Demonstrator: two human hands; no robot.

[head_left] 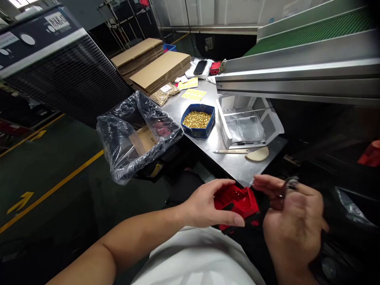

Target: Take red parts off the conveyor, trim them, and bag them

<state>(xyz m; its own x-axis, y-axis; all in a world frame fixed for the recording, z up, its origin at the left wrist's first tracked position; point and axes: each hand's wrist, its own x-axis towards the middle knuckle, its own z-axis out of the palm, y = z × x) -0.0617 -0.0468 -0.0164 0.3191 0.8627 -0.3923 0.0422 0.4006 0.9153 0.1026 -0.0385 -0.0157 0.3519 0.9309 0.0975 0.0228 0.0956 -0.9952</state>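
My left hand [213, 206] is wrapped round a red plastic housing [245, 202] with black strips, its hollow inside facing up, close to my lap. Just right of it, my right hand [292, 217] is closed with bent fingers on a small dark, curved piece with a shiny metallic part [289, 185]; blur keeps me from telling its kind. The two hands are apart. Beyond them on the metal table stands a blue bin [213, 122] of small brass-coloured parts [196, 119]. A whitish plastic bin [227, 136] beside it holds clear plastic bags [246, 128].
A slim pen-like tool [231, 151] and a beige half-round pad [257, 154] lie near the table's front edge. A bag-lined box [118, 158] stands left. Stacked cardboard [162, 71], yellow label sheets [194, 94] and a phone [200, 67] lie behind. A green conveyor [314, 37] rises right.
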